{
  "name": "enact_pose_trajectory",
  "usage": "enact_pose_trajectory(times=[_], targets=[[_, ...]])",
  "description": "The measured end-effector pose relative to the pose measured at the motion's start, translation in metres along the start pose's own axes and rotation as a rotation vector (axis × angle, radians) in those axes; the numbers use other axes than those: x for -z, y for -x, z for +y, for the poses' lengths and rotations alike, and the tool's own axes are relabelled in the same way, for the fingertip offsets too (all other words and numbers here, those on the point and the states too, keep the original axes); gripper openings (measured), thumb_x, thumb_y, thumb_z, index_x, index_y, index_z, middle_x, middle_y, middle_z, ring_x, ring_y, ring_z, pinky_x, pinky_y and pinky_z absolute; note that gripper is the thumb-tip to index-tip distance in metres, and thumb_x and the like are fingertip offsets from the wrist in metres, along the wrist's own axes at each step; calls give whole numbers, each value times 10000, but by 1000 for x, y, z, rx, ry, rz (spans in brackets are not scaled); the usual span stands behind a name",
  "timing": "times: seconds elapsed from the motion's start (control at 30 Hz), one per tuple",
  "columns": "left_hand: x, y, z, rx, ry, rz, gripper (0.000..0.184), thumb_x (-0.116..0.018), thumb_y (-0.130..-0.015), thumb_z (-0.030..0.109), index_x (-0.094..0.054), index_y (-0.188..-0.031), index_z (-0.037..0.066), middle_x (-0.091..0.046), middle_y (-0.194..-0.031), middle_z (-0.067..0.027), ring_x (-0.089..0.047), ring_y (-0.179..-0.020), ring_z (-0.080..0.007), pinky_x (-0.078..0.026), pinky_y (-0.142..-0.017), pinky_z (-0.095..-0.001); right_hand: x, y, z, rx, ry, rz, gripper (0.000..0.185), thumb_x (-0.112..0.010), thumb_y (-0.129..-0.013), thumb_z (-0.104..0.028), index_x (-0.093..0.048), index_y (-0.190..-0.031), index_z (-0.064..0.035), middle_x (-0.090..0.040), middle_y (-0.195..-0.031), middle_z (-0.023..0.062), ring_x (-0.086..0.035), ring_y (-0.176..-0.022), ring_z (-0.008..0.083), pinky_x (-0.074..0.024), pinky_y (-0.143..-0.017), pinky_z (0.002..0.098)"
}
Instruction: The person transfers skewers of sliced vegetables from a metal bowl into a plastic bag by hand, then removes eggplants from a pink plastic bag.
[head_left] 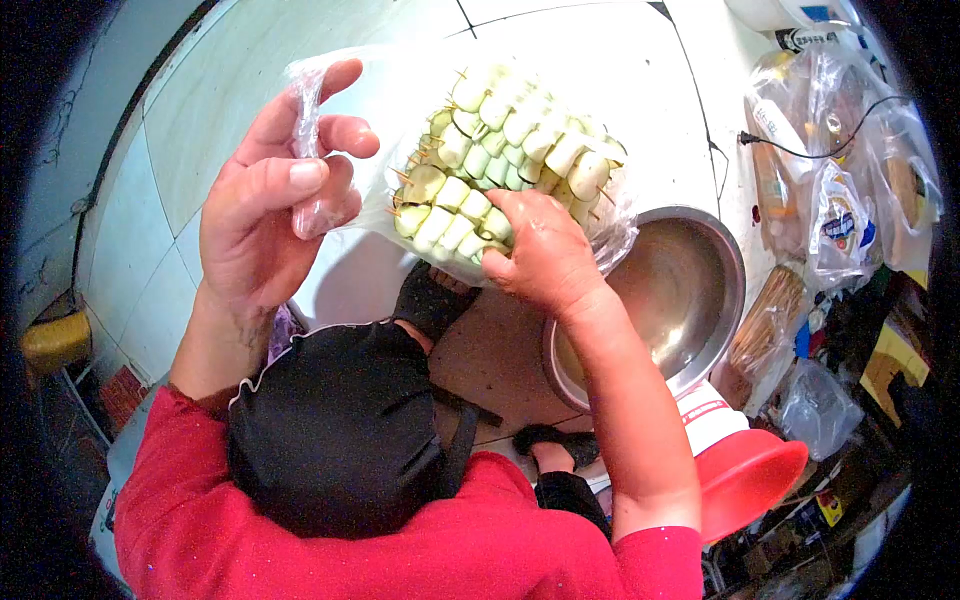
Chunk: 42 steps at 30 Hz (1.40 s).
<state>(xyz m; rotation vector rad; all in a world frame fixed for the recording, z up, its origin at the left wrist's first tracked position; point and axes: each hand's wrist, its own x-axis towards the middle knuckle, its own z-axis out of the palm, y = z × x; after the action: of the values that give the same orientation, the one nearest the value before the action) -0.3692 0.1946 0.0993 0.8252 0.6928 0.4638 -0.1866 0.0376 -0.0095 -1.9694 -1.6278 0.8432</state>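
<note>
A clear plastic bag [372, 185] holds several rows of pale green vegetable skewers [490, 150], with thin stick ends poking out. My left hand [285, 180] is raised at the bag's left side, its fingers curled on the gathered plastic edge. At the near side of the pile, my right hand [545, 240] reaches over the bag, thumb and fingers closed around pieces of the nearest skewer. Part of that grip is hidden behind the hand.
A metal basin [725, 270] stands right of the bag, with a red plastic basin [755, 480] below it. Bagged bottles [785, 160], a black cable [830, 155] and a bundle of thin sticks [768, 315] lie along the right. A white tiled surface [240, 110] extends behind.
</note>
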Motion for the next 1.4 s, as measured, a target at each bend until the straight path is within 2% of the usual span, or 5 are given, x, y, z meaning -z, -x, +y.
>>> enact_pose_trajectory(times=[0.23, 0.83, 1.1, 1.27, 1.4], targets=[[-1, -1, -2, -13, -5, 4, 705, -598, -765, 145, -302, -1390, 4, -584, -1030, -83, -392, -533, -54, -335, -518, -188, -2, 5, -12, -13, 84, 118, 409, -678, -613, -159, -567, -997, -75, -550, -897, 119, -535, -885, 302, -460, -797, 418], [-3, -3, -7, -17, 65, -39, 570, -543, -778, 69, -395, -1318, -38, -599, -976, -108, -433, -526, -42, -419, -553, -201, -9, 0, 5, 100, -98, 115, 347, -676, -591, -88, -598, -930, -95, -558, -999, 89, -532, -972, 309, -460, -839, 408], [4, -5, -8, 2, 112, -34, 502, -542, -788, 62, -443, -1269, -41, -607, -965, -112, -470, -552, -55, -437, -560, -211, 5, -10, 8, -32, -206, 21, 171, -614, -655, -71, -596, -823, -42, -588, -973, 141, -560, -946, 320, -457, -872, 372], [5, -5, -10, 20, 129, -43, 478, -537, -796, 58, -459, -1257, -38, -608, -969, -111, -473, -559, -56, -443, -570, -213, 32, -25, 8, -64, -191, -21, 150, -575, -696, -96, -595, -832, -37, -598, -762, 143, -606, -766, 293, -485, -717, 368], [4, -6, -13, 31, 80, 6, 496, -581, -772, 118, -481, -1245, 13, -605, -952, -73, -446, -539, -73, -371, -505, -207, 34, -44, 11, -49, -19, -6, 195, -585, -741, -135, -617, -915, -52, -619, -873, 176, -596, -865, 355, -483, -778, 422]])
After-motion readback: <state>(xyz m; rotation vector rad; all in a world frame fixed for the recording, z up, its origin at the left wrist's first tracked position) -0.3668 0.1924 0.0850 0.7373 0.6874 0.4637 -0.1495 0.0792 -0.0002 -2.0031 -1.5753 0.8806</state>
